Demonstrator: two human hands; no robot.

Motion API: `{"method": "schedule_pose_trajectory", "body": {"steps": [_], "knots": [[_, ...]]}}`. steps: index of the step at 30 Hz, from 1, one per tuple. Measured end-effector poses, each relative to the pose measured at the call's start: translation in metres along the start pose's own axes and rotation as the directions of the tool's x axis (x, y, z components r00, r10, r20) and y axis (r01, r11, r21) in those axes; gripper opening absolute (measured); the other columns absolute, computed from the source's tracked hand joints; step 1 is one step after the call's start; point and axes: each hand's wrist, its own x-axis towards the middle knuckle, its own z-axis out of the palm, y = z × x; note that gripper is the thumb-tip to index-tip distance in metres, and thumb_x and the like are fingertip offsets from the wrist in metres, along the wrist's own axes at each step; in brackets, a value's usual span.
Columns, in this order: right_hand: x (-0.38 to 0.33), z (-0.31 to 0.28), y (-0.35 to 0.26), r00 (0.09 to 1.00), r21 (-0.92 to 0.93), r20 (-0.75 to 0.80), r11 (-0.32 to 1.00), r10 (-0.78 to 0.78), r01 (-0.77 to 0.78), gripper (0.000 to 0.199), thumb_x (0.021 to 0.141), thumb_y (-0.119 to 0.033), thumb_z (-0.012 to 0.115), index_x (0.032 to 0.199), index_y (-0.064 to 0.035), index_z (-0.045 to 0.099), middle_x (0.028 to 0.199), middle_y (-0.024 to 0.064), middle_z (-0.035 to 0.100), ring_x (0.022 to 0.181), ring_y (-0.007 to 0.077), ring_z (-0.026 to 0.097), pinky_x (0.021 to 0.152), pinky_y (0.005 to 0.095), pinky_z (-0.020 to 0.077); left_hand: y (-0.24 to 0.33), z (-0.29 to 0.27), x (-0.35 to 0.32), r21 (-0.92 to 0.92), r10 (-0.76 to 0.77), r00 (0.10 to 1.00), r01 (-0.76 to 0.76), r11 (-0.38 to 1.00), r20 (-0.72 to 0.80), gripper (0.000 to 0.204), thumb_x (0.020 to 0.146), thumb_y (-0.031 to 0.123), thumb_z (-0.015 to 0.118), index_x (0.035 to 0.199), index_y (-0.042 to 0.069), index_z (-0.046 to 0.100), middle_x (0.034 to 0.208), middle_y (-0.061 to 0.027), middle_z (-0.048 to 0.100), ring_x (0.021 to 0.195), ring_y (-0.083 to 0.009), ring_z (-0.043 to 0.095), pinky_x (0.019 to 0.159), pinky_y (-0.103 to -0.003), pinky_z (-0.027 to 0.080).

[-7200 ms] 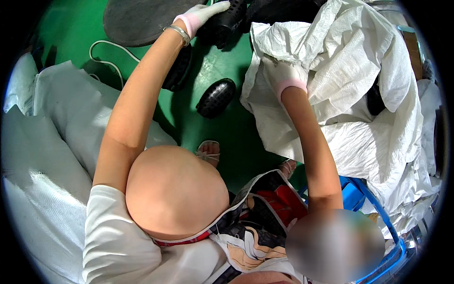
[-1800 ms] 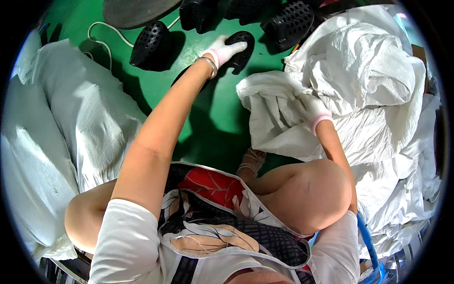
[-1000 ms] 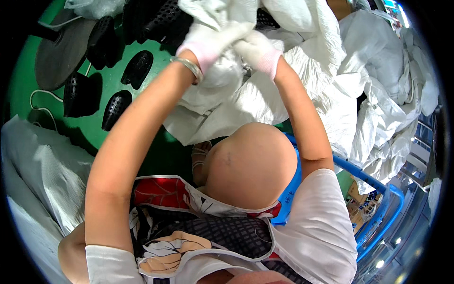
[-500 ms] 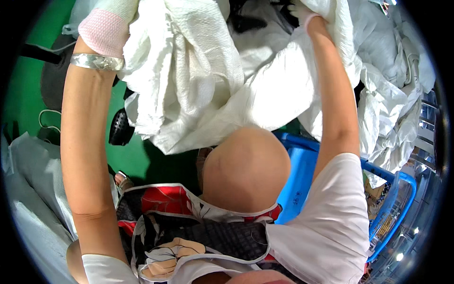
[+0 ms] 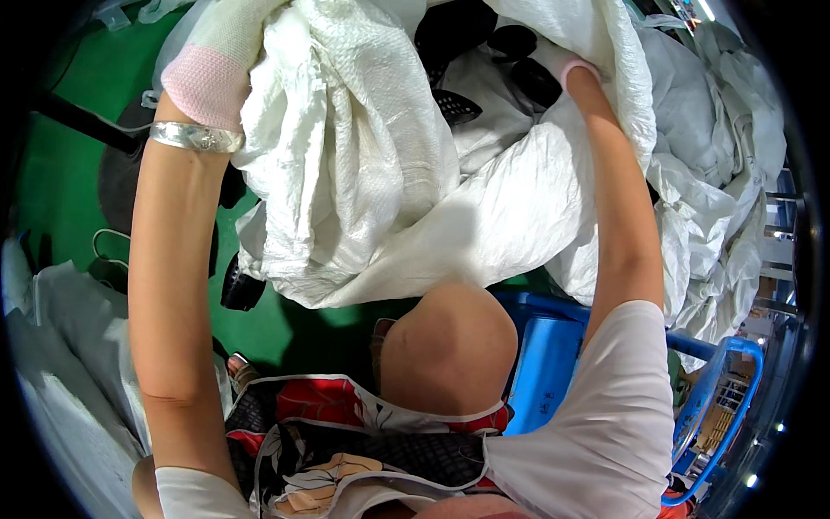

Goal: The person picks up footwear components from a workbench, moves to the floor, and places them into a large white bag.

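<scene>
Reaching with the gloved left hand [image 5: 232, 33] to the left side of a bunched white sack [image 5: 346, 164] over green floor [image 5: 259, 333], and with the gloved right hand [image 5: 553, 59] into its open mouth, beside black pieces [image 5: 536, 83]. Impossible to tell either grip, mostly hidden from sight.

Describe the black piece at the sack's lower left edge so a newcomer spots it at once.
Find the big white sack and follow it to its lower left edge. There, on the green floor, lies the black piece. Unlike the black pieces inside the sack, it sits outside, the lowest in view.
</scene>
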Motion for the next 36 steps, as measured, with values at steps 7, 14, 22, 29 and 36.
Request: {"method": "schedule_pose_trajectory", "body": {"steps": [7,14,22,29,36], "knots": [[-0.002,0.039,-0.095,0.961,0.407,0.148,0.900,-0.232,0.154,0.067,0.082,-0.055,0.055,0.132,-0.0097,0.050,0.132,0.0144,0.053,0.119,0.0319,0.049,0.101,0.0374,0.0368,-0.007,-0.049,0.006,0.010,0.026,0.995,-0.026,1.000,-0.096,0.020,0.091,0.017,0.054,0.103,0.004,0.061,0.089,-0.0064,0.065,0.079,-0.0158,0.064,0.069,-0.028,0.052],[0.027,0.068,-0.135,0.835,0.681,0.454,0.725,-0.311,-0.101,0.061,0.082,-0.047,0.060,0.130,-0.0095,0.052,0.128,0.0131,0.055,0.116,0.0284,0.052,0.099,0.0362,0.0390,-0.021,-0.081,0.013,-0.008,0.018,0.988,-0.020,1.000,-0.156,0.021,0.091,0.018,0.054,0.103,0.003,0.061,0.089,-0.0066,0.065,0.079,-0.0158,0.064,0.069,-0.028,0.052],[0.048,0.068,-0.122,0.914,0.653,0.306,0.758,-0.267,0.003,0.056,0.082,-0.039,0.060,0.128,-0.0068,0.052,0.126,0.0131,0.056,0.113,0.0268,0.053,0.097,0.0352,0.0408,-0.025,-0.101,0.007,-0.020,0.013,0.979,-0.017,1.000,-0.205,0.022,0.090,0.020,0.054,0.103,0.002,0.061,0.088,-0.0068,0.066,0.079,-0.0159,0.064,0.069,-0.027,0.052],[0.056,0.058,-0.078,0.955,0.599,0.218,0.800,-0.200,0.031,0.053,0.083,-0.032,0.061,0.126,-0.0045,0.051,0.124,0.0131,0.056,0.111,0.0255,0.054,0.095,0.0343,0.0424,-0.031,-0.106,0.004,-0.029,-0.011,0.974,0.004,1.000,-0.226,0.024,0.090,0.021,0.055,0.103,0.002,0.062,0.088,-0.0070,0.066,0.079,-0.0160,0.064,0.070,-0.027,0.051],[0.048,0.061,-0.066,0.966,0.533,0.173,0.843,-0.190,0.071,0.049,0.083,-0.026,0.061,0.125,-0.0022,0.051,0.122,0.0131,0.057,0.108,0.0242,0.055,0.094,0.0334,0.0440,-0.041,-0.107,0.001,-0.038,-0.022,0.976,0.014,0.999,-0.217,0.025,0.089,0.022,0.055,0.103,0.001,0.062,0.088,-0.0073,0.066,0.079,-0.0161,0.063,0.070,-0.027,0.051]]}}
